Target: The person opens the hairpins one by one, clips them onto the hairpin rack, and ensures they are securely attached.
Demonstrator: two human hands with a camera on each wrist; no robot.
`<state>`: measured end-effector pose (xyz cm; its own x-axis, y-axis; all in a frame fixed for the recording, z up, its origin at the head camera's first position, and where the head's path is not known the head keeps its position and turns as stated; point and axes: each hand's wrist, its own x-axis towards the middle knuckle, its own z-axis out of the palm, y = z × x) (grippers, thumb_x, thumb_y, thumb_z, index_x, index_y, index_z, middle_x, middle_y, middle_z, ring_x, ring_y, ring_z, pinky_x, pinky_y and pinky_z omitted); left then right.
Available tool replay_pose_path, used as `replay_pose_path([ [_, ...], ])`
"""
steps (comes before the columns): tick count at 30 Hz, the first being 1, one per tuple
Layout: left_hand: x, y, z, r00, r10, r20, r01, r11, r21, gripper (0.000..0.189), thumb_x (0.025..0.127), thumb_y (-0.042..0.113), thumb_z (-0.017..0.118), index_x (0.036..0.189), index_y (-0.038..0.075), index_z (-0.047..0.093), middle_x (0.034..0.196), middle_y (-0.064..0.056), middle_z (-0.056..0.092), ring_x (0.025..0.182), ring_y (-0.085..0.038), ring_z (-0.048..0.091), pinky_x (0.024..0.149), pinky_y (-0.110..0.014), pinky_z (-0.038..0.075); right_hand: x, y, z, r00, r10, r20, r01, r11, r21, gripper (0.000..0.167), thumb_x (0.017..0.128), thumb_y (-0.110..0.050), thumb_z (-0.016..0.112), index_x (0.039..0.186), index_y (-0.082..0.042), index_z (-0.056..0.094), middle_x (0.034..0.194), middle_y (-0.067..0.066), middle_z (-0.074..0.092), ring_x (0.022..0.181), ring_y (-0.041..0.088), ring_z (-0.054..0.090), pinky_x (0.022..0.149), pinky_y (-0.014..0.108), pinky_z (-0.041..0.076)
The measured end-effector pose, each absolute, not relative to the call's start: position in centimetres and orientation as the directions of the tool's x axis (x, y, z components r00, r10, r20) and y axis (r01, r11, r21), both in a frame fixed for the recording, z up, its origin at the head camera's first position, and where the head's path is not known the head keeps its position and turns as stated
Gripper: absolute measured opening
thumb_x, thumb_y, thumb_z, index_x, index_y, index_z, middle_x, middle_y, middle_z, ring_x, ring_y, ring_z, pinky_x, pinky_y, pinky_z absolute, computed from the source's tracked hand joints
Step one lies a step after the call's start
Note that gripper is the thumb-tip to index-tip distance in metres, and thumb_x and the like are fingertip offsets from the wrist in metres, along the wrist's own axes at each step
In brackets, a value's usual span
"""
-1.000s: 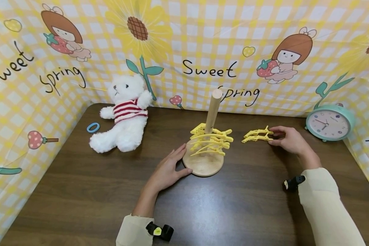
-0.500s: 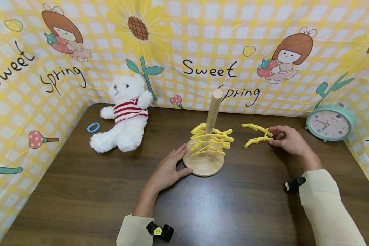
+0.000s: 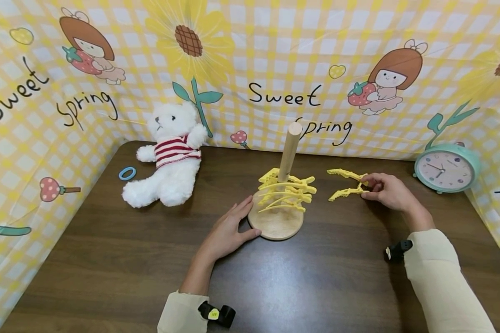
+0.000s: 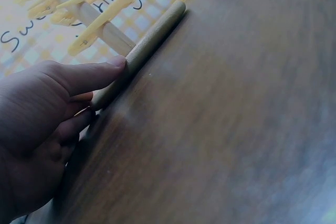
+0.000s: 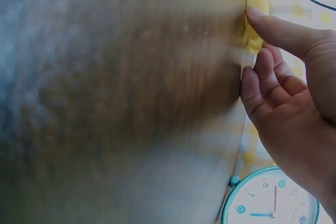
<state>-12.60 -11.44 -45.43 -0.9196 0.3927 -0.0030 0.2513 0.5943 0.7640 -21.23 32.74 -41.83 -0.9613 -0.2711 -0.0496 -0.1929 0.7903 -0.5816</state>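
head view: both forearms (image 3: 437, 263) reaching forward
left hand (image 3: 227, 231): thumb and fingers spread wide against the base (image 3: 276, 229) of the wooden stand (image 3: 289, 155)
right hand (image 3: 387, 190): fingertips pinching the yellow clip (image 3: 346, 174), right of the stand

Yellow plastic long-jawed clip (image 3: 346, 174) is gaping, its 2 jaws pointing toward a pale wooden round-based stand (image 3: 277, 229), near but apart. Stand is standing upright; several matching yellow plastic clips (image 3: 287, 186) are stacking crosswise on its lower post.
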Motion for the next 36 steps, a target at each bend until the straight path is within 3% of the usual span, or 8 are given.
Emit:
replay_pose_path([
  [9, -12.6, -11.4, -45.4, -0.921, 0.389, -0.012, 0.242, 0.597, 0.765, 0.081, 0.092, 0.032, 0.077, 0.156, 0.003, 0.036, 0.165, -0.005, 0.027, 0.152, -0.027, 0.020, 0.123, -0.045, 0.015, -21.2, 32.7, -42.1, -0.947, -0.302, -0.106, -0.187, 0.791, -0.583, 0.043, 0.089, -0.016, 0.081, 0.121, 0.008, 0.064, 0.099, 0.014, 0.062, 0.082, 0.020, 0.053, 0.067, 0.027, 0.045],
  [14, -12.6, -11.4, -45.4, -0.921, 0.390, -0.003, 0.247, 0.591, 0.768, 0.081, 0.092, 0.031, 0.077, 0.156, 0.003, 0.036, 0.165, -0.005, 0.027, 0.152, -0.028, 0.020, 0.123, -0.046, 0.015, -20.9, 32.5, -41.8, -0.943, -0.312, -0.113, -0.182, 0.772, -0.608, 0.036, 0.089, -0.018, 0.080, 0.114, 0.003, 0.066, 0.098, 0.011, 0.065, 0.082, 0.019, 0.056, 0.068, 0.026, 0.047],
  [24, -12.5, -11.4, -45.3, -0.921, 0.389, 0.002, 0.250, 0.587, 0.770, 0.081, 0.092, 0.031, 0.078, 0.156, 0.002, 0.037, 0.165, -0.005, 0.028, 0.152, -0.027, 0.020, 0.123, -0.046, 0.015, -20.2, 32.5, -41.6, -0.960, -0.275, -0.056, -0.161, 0.704, -0.692, 0.039, 0.092, -0.019, 0.077, 0.120, 0.006, 0.065, 0.104, 0.015, 0.069, 0.088, 0.006, 0.062, 0.073, 0.019, 0.051],
  [36, -12.6, -11.2, -45.1, -0.926, 0.377, -0.019, 0.231, 0.605, 0.762, 0.081, 0.092, 0.032, 0.077, 0.156, 0.004, 0.037, 0.165, -0.004, 0.028, 0.152, -0.029, 0.020, 0.123, -0.046, 0.017, -19.5, 31.2, -40.6, -0.977, -0.206, 0.059, -0.180, 0.636, -0.750, 0.036, 0.095, -0.022, 0.074, 0.122, 0.002, 0.065, 0.105, 0.016, 0.066, 0.086, 0.006, 0.062, 0.072, 0.015, 0.050],
])
